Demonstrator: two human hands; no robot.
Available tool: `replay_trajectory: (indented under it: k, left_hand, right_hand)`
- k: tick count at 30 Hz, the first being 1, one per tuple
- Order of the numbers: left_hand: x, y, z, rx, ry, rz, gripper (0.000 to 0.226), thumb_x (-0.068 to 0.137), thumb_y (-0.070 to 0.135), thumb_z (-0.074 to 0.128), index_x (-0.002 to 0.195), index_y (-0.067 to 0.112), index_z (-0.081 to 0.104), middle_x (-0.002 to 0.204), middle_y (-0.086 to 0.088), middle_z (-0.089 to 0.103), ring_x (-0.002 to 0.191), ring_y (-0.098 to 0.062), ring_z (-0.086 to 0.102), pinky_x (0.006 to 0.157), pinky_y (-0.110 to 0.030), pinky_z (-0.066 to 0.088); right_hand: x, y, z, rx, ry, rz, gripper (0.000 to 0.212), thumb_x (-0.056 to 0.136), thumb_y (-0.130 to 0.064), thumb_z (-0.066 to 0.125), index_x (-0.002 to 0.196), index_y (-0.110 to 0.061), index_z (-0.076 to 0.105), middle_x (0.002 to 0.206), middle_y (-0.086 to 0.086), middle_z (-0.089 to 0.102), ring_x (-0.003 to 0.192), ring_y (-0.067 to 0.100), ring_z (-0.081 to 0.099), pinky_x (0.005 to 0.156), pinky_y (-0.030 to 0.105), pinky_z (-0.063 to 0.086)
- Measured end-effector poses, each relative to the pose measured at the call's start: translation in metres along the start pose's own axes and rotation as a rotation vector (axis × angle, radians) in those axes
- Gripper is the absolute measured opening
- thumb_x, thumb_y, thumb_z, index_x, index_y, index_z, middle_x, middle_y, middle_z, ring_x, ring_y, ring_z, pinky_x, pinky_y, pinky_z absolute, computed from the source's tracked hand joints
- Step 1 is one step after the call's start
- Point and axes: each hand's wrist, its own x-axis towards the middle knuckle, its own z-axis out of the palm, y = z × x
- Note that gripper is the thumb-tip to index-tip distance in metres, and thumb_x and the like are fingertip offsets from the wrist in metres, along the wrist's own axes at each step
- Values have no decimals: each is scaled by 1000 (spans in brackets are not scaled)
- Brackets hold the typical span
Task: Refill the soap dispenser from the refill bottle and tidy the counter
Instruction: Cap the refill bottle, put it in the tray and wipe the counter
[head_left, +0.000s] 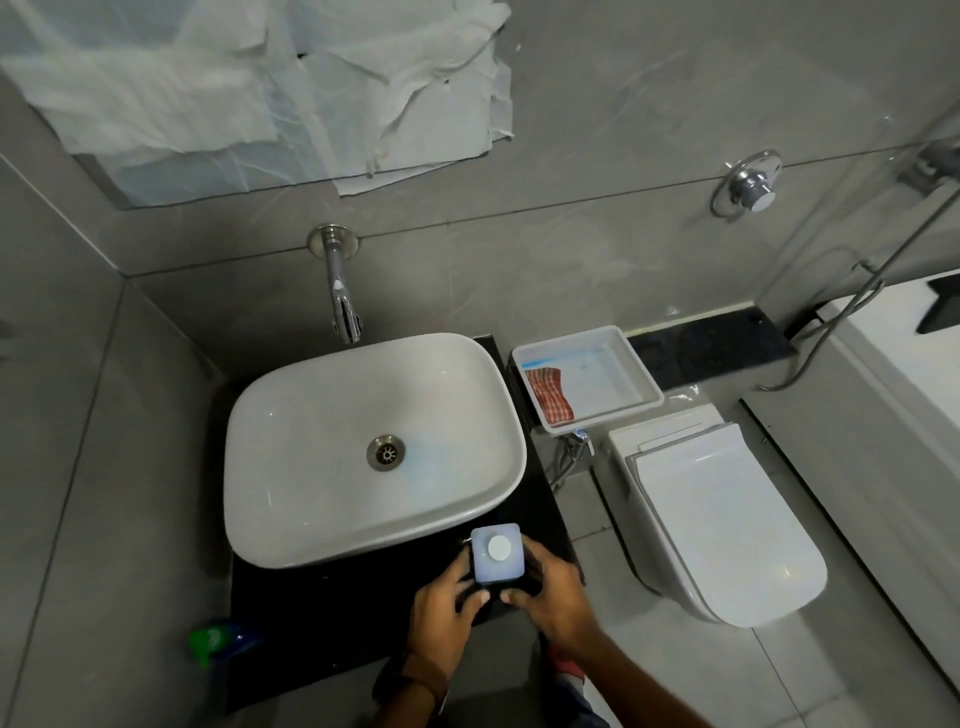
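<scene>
Both hands hold the square soap dispenser (496, 555) upright on the black bench (332, 618), just in front of the white sink (311, 467). The left hand (447, 610) has its grip curled round one side, the right hand (553, 597) round the other. A green-capped bottle (215, 642) lies at the bench edge, left of the sink's front.

Left hand (449, 603) and right hand (545, 592) curl inward, thumbs nearly touching.
</scene>
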Motion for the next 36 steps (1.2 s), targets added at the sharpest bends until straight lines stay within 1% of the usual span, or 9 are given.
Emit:
replay_trajectory:
  k: [3, 7, 11, 15, 19, 25, 28, 31, 36]
  left_hand:
    - [0, 5, 2, 135, 9, 78, 60, 87, 22, 65, 136, 50, 46, 119, 12, 70, 107, -5, 66, 93, -28, 55]
    - [4, 25, 0, 250, 61, 174, 58, 90, 31, 61, 142, 47, 40, 120, 8, 71, 107, -13, 67, 89, -29, 56]
    - [20, 74, 3, 222, 62, 320, 50, 92, 27, 62, 139, 38, 50, 121, 1, 71, 107, -20, 68, 85, -33, 57]
    - [55, 131, 22, 186, 22, 434, 44, 94, 26, 58, 137, 36, 53, 111, 3, 75, 97, -13, 70, 81, -28, 57]
    - [107, 184, 49, 220, 25, 476, 43, 93, 36, 55, 136, 33, 54, 121, 4, 71, 108, -17, 68, 93, -31, 55]
    - [219, 246, 116, 229, 89, 386, 36, 96, 30, 57, 131, 23, 61, 125, -2, 69, 115, -22, 64, 98, -31, 52]
    - [279, 258, 155, 262, 129, 348, 28, 95, 28, 58, 120, 20, 64, 117, -5, 69, 111, -23, 64, 95, -42, 53]
    - [331, 262, 185, 275, 191, 329, 29, 93, 42, 49, 115, 28, 63, 106, 3, 70, 100, -15, 65, 90, -41, 55]
    - [394, 262, 220, 227, 229, 291, 22, 96, 26, 57, 113, 17, 68, 99, -2, 74, 90, -14, 67, 85, -31, 55]
  right_hand:
    - [-10, -14, 1, 8, 97, -42, 63, 85, -11, 78, 143, -28, 58, 128, -13, 72, 121, 0, 65, 105, 37, 55]
    - [-19, -36, -20, -21, 159, -78, 56, 89, -12, 72, 140, -32, 61, 124, -18, 73, 116, -5, 66, 101, 27, 56]
    - [-24, -50, -64, -6, 275, -103, 46, 88, -9, 74, 129, -30, 68, 112, -23, 76, 106, -8, 69, 92, 22, 58]
    - [-11, -59, -122, 30, 409, -106, 44, 89, -18, 79, 130, -27, 68, 107, -19, 78, 101, -4, 72, 87, 17, 58]
    - [31, -57, -182, 42, 476, -130, 44, 88, -27, 79, 130, -29, 67, 111, -11, 78, 102, -3, 72, 89, 28, 62]
    - [153, -20, -262, 65, 445, -145, 51, 93, -39, 73, 141, -30, 59, 129, -6, 73, 115, 11, 70, 101, 37, 59]
    - [216, 4, -292, 36, 426, -170, 47, 95, -22, 72, 140, -21, 60, 130, -4, 69, 117, 20, 69, 103, 44, 57]
    - [271, 25, -319, -34, 361, -163, 47, 94, -13, 73, 139, -17, 61, 117, 3, 74, 105, 27, 72, 95, 50, 59]
    - [338, 55, -337, -6, 296, -155, 44, 96, -22, 70, 138, -27, 60, 119, -1, 75, 109, 18, 70, 95, 37, 57]
